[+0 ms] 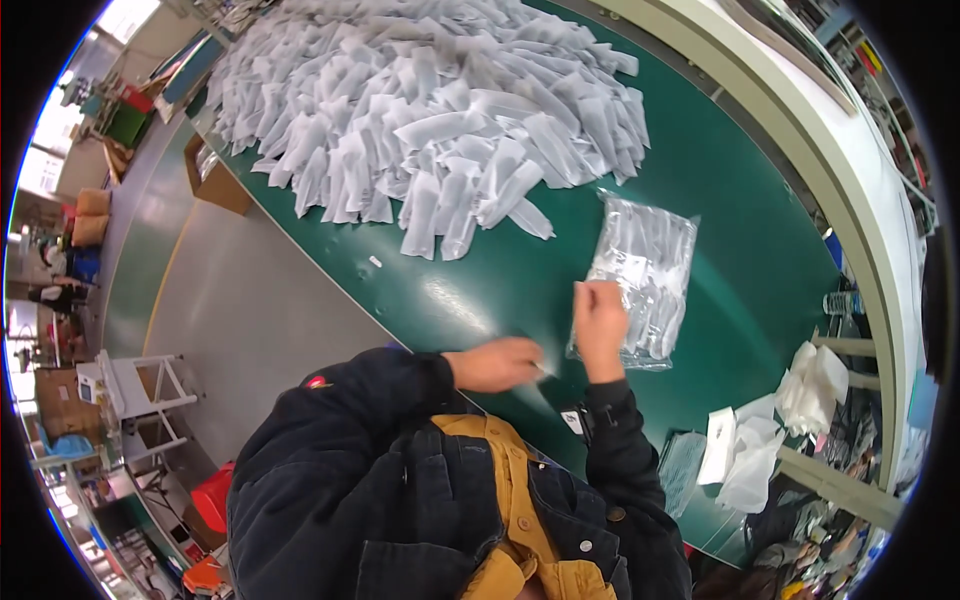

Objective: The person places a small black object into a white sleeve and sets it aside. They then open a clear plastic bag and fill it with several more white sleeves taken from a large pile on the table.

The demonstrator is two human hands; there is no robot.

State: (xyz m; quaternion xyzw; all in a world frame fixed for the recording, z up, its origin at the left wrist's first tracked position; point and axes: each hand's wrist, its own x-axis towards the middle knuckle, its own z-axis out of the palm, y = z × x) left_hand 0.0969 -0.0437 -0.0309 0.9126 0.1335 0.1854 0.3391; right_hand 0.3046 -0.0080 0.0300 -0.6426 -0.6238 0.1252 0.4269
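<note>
My right hand (600,322) is curled at the left edge of a clear plastic bag (648,270) filled with white packets, which lies flat on the green table (740,230). My left hand (498,363) is just to its left, near the table's front edge. Its fingers pinch a small thin pale piece (544,371) that is too blurred to name. The two hands are close together but apart. A big heap of loose white packets (430,110) covers the far part of the table beyond the hands.
A tiny white scrap (375,262) lies near the table's left edge. Crumpled white and clear bags (745,450) sit at the right, with a water bottle (845,301) beyond. A cardboard box (218,182), a white frame cart (140,385) and a red stool (212,496) stand on the floor at left.
</note>
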